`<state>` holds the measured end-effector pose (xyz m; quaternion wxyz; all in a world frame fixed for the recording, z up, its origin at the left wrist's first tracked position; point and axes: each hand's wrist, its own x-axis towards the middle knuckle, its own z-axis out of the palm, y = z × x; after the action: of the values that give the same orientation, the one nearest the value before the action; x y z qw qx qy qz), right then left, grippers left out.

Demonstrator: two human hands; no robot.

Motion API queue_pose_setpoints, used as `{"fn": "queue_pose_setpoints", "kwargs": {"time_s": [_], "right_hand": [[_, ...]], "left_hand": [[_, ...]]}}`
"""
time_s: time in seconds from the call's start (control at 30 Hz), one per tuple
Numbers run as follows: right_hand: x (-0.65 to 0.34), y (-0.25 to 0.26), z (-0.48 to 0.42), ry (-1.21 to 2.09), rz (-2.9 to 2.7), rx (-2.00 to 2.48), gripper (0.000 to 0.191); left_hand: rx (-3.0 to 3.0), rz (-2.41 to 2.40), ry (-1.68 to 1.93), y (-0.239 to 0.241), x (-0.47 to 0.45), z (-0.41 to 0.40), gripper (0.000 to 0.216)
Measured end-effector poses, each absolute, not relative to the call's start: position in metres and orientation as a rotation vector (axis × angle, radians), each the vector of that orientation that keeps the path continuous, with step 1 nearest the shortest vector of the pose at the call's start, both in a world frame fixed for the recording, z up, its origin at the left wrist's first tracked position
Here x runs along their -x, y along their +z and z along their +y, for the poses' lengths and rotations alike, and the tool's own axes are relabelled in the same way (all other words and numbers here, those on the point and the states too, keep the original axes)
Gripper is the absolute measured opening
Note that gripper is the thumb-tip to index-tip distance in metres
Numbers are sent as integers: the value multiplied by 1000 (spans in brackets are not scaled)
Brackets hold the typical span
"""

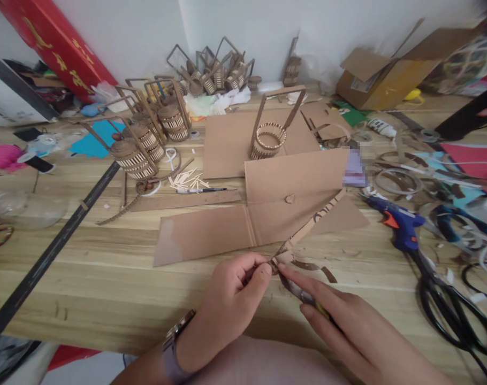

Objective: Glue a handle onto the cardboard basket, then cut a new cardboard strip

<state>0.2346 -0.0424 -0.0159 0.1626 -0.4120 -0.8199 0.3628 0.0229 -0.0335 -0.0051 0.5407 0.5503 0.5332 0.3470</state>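
Note:
Near the table's front edge, my left hand (231, 291) pinches the near end of a narrow cardboard strip (307, 224) with dark print. The strip slants up and away to the right. My right hand (348, 321) is closed around a utility knife (302, 293), its forefinger stretched along the tool. The knife's tip meets the strip's end close to my left thumb; the fingers partly hide the contact. A thin curled brown offcut (316, 267) lies just beyond. Behind the hands is a folded cardboard sheet (211, 230) with a small scrap on it.
An open-topped striped basket (267, 147) with a tall handle stands on flat cardboard. More striped baskets (135, 158) stand at left, beside pale sticks (189, 181) and a pen (201, 190). Rightward lie a blue glue gun (404, 222), black-handled scissors (448, 299) and tangled strips.

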Motion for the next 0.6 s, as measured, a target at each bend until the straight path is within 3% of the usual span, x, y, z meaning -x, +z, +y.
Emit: {"fn": "queue_pose_setpoints", "kwargs": {"time_s": [0.37,0.6], "right_hand": [[-233,-15,-45,1327,-1982,1318,47],[-229,-14,-49,1333,-1996,1305,48]], "left_hand": [[-1288,1242,811,-4,-22,-34,29],[-1285,1242,816,-4,-21,-34,30]]}}
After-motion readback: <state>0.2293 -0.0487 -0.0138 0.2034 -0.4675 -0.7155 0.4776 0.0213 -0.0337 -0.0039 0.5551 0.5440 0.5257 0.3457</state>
